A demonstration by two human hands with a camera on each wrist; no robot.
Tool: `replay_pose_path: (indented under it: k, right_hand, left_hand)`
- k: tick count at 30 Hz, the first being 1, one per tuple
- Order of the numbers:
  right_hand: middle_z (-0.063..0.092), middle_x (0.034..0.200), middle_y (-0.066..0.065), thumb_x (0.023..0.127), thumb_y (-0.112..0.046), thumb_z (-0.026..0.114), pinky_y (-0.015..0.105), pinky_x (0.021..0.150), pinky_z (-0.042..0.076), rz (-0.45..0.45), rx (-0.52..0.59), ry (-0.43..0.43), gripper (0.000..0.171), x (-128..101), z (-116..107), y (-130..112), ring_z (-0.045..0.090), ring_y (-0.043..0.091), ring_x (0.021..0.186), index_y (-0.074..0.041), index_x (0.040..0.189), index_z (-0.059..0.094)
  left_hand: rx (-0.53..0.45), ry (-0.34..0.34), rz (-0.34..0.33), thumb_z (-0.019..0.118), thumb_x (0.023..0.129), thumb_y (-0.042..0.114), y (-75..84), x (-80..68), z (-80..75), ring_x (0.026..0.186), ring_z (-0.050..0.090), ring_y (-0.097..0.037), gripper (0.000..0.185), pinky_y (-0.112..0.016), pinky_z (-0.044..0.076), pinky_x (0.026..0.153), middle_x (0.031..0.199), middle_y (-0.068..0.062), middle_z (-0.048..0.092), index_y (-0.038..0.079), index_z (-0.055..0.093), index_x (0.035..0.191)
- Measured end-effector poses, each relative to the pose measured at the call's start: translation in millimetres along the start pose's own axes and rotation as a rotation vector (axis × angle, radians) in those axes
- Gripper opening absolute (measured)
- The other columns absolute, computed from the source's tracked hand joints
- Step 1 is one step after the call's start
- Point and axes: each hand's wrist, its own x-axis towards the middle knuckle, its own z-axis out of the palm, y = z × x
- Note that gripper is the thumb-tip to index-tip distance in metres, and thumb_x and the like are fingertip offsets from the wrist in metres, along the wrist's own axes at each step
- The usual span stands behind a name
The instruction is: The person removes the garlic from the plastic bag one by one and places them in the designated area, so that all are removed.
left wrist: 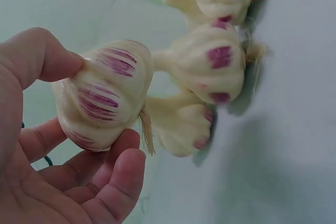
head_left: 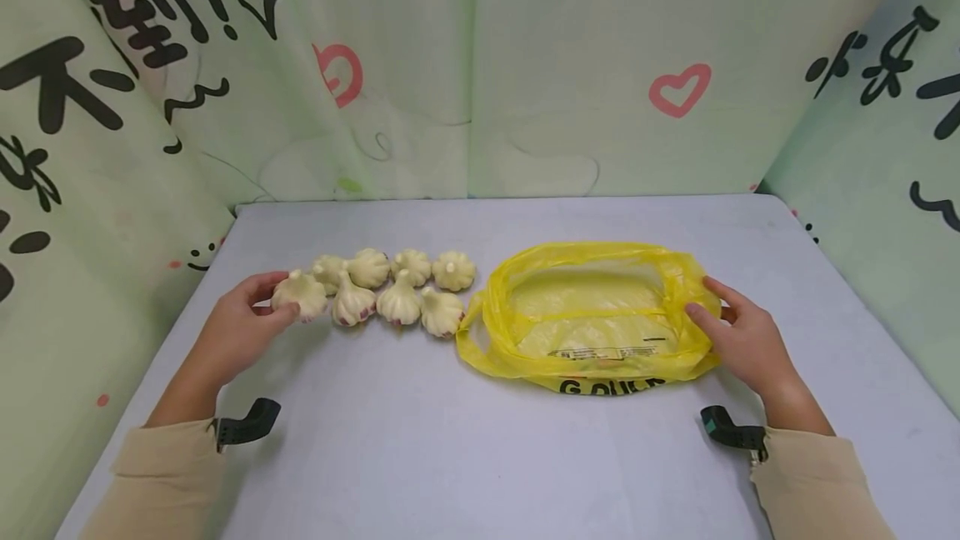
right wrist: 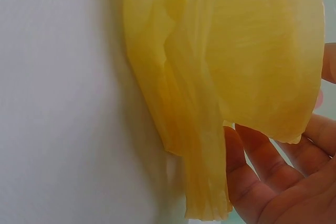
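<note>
Leftmost garlic sits at the left end of the garlic cluster on the table, pinched between the left hand's thumb and fingers. Bag lies right of the cluster, mouth open upward; right hand fingers grip its right edge.

Near bench strip lying open between both hands. Garlic cluster blocking far left; yellow bag occupying right centre, touching the cluster.
</note>
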Motion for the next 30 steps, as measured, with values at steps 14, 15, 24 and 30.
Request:
replay_pose_path:
  k: [14, 15, 24, 30]
  right_hand:
    - [0.031, 0.149, 0.039, 0.104, -0.047, 0.049, 0.06, 0.092, 0.046, -0.008, -0.009, -0.001, 0.075, -0.1, -0.8, -1.8, 0.038, 0.055, 0.124, 0.001, 0.156, 0.025]
    - [0.031, 0.148, 0.04, 0.104, -0.047, 0.049, 0.06, 0.092, 0.046, -0.011, -0.009, -0.002, 0.075, -0.2, -1.0, -2.1, 0.038, 0.055, 0.124, 0.001, 0.156, 0.025]
    - [0.031, 0.148, 0.04, 0.104, -0.047, 0.049, 0.063, 0.093, 0.044, -0.019, -0.006, -0.004, 0.075, -0.1, -1.5, -2.3, 0.037, 0.055, 0.124, 0.001, 0.157, 0.025]
    - [0.032, 0.147, 0.04, 0.104, -0.047, 0.049, 0.062, 0.092, 0.044, -0.016, -0.006, -0.003, 0.075, -0.7, -1.7, -3.0, 0.038, 0.055, 0.124, 0.001, 0.157, 0.025]
  left_hand:
    - [-0.078, -0.013, -0.122, 0.064, 0.096, 0.047, -21.1, 4.7, 4.8, 0.118, 0.057, -0.039, 0.083, -0.042, 0.052, 0.088, 0.149, -0.03, 0.035, -0.003, 0.028, 0.151]
    - [-0.075, -0.011, -0.132, 0.064, 0.095, 0.048, -21.9, 5.5, 5.4, 0.117, 0.057, -0.04, 0.084, -0.043, 0.052, 0.088, 0.15, -0.03, 0.035, -0.003, 0.027, 0.151]
    - [-0.013, 0.024, -0.173, 0.064, 0.094, 0.048, -29.5, 11.0, 11.4, 0.126, 0.042, -0.045, 0.085, -0.052, 0.046, 0.092, 0.146, -0.034, 0.034, -0.009, 0.025, 0.145]
    - [-0.009, 0.042, -0.185, 0.066, 0.094, 0.044, -29.5, 11.7, 16.5, 0.127, 0.042, -0.046, 0.082, -0.053, 0.044, 0.094, 0.144, -0.034, 0.036, -0.01, 0.027, 0.143]
